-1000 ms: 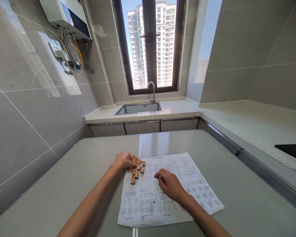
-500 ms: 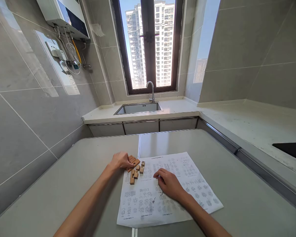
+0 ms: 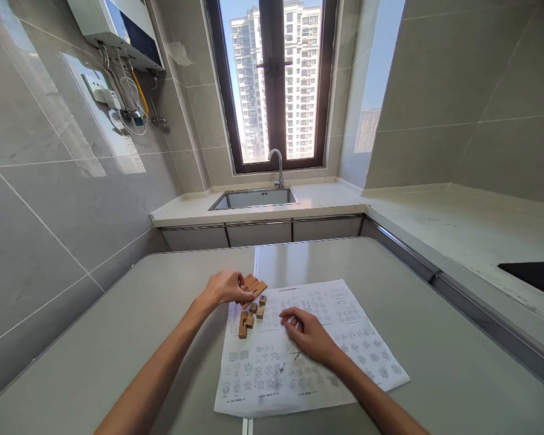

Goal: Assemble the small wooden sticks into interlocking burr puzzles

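Observation:
My left hand grips a flat cluster of wooden puzzle pieces and holds it just above the table. Below it, several loose wooden pieces lie on the top left corner of a printed instruction sheet. My right hand rests palm down on the middle of the sheet, fingers slightly spread, holding nothing, a short way right of the loose pieces.
The sheet lies on a grey table with a seam down its middle. Beyond it are a counter with a steel sink and tap under a window. A dark hob sits on the right counter.
My left hand has lifted the joined wooden pieces off the sheet, up and slightly away. My right hand stayed on the paper, shifting a little left.

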Demonstrator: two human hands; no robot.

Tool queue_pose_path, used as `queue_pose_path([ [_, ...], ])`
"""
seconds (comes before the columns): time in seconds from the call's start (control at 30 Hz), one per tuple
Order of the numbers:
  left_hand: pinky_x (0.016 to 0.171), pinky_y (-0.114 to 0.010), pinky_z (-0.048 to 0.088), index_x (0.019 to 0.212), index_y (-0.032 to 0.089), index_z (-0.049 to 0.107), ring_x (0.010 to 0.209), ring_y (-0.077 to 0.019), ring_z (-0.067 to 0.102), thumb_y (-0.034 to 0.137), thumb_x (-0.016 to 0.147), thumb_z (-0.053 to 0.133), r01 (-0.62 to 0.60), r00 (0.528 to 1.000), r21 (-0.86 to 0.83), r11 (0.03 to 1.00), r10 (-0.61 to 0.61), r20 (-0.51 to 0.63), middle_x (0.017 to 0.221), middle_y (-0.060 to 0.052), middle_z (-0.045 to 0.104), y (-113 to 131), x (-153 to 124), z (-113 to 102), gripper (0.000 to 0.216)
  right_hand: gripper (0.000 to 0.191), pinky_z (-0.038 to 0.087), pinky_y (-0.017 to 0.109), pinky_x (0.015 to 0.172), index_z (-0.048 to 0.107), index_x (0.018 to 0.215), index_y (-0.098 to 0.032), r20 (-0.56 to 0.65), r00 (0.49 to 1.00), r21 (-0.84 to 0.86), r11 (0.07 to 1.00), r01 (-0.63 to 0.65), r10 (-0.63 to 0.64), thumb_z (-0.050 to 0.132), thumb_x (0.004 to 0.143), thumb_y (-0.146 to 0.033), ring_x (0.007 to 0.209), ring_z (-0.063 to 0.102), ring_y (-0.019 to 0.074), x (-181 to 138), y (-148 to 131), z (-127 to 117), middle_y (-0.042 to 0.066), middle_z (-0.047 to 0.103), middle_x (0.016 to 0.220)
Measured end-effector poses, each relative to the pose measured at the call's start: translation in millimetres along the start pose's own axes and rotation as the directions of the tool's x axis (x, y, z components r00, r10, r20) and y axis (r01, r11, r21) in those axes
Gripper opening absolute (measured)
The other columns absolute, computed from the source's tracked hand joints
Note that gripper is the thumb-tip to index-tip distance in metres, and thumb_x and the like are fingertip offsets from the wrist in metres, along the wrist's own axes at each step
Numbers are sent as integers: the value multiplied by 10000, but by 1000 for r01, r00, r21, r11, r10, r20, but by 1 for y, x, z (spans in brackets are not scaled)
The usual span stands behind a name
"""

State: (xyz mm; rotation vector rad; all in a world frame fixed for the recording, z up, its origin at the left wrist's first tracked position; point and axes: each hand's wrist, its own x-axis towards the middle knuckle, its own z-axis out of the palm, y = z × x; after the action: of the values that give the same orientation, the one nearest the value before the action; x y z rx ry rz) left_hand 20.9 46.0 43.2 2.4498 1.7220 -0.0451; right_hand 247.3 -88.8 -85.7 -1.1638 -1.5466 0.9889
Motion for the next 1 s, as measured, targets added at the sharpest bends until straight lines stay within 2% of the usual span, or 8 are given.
queue_pose_path([
  [0.07, 556, -270, 338, 766, 243, 712, 668, -193, 644, 623, 645, 711, -87, 996, -42, 995, 85, -39, 745, -11, 742, 20, -9, -5, 399, 335, 544, 337, 730, 613, 1235, -240, 57, 995, 278, 956, -94, 82, 627, 924, -363, 981, 661, 232, 1, -3, 0, 104, 685, 1190],
  [0.17, 537, -267, 325, 775, 245, 702, 627, -183, 620, 580, 646, 709, -226, 974, -98, 969, 221, -55, 716, -2, 721, 57, -25, -5, 359, 576, 561, 402, 838, 493, 1411, -304, 182, 980, 645, 743, -176, 75, 701, 906, -487, 1245, 592, 294, 1, -10, -3, 120, 585, 1414],
  [0.37, 531, -295, 290, 576, 222, 616, 583, -206, 608, 475, 674, 716, -333, 942, -59, 941, 329, -65, 631, -37, 677, 113, -41, 28, 290, 532, 562, 407, 902, 547, 1375, -333, 102, 984, 910, 386, -151, 146, 747, 900, -466, 1120, 669, 247, 3, -7, -9, 53, 684, 1296],
  [0.57, 624, -310, 381, 793, 225, 715, 710, -238, 661, 449, 874, 624, -363, 916, -221, 905, 303, -265, 810, -65, 722, 127, -47, 63, 254, 325, 591, 273, 758, 700, 1105, -235, -58, 954, 929, 365, -56, 294, 823, 820, -329, 911, 729, 186, 15, 21, -12, 10, 755, 984],
  [0.67, 719, -314, 458, 1096, 236, 691, 854, -230, 671, 411, 934, 601, -437, 870, -439, 786, 245, -428, 1011, -74, 716, 128, -51, 80, 255, 216, 601, 246, 764, 714, 970, -186, -90, 936, 943, 332, -30, 339, 824, 796, -249, 919, 734, 181, 18, 27, -16, 30, 768, 964],
  [0.73, 788, -322, 489, 1112, 222, 659, 885, -215, 654, 419, 964, 580, -458, 861, -578, 676, 174, -478, 1037, -74, 696, 125, -51, 94, 259, 169, 613, 244, 747, 709, 933, -171, -101, 914, 954, 299, -23, 394, 803, 798, -211, 907, 743, 186, 19, 30, -19, 52, 778, 960],
  [0.87, 912, -369, 501, 1133, 202, 628, 1027, -235, 636, 477, 1006, 513, -374, 904, -761, 530, 24, -427, 1108, -94, 674, 111, -44, 121, 324, 103, 625, 256, 620, 691, 910, -181, -138, 867, 956, 292, -9, 479, 754, 831, -197, 872, 757, 208, 19, 31, -20, 71, 793, 947],
  [1.0, 966, -399, 491, 1117, 205, 628, 1077, -245, 629, 465, 1015, 493, -318, 925, -789, 525, -10, -380, 1175, -107, 664, 91, -36, 135, 311, 101, 626, 242, 602, 684, 906, -181, -134, 857, 948, 315, -34, 498, 760, 843, -201, 902, 759, 211, 18, 31, -20, 72, 792, 948],
])
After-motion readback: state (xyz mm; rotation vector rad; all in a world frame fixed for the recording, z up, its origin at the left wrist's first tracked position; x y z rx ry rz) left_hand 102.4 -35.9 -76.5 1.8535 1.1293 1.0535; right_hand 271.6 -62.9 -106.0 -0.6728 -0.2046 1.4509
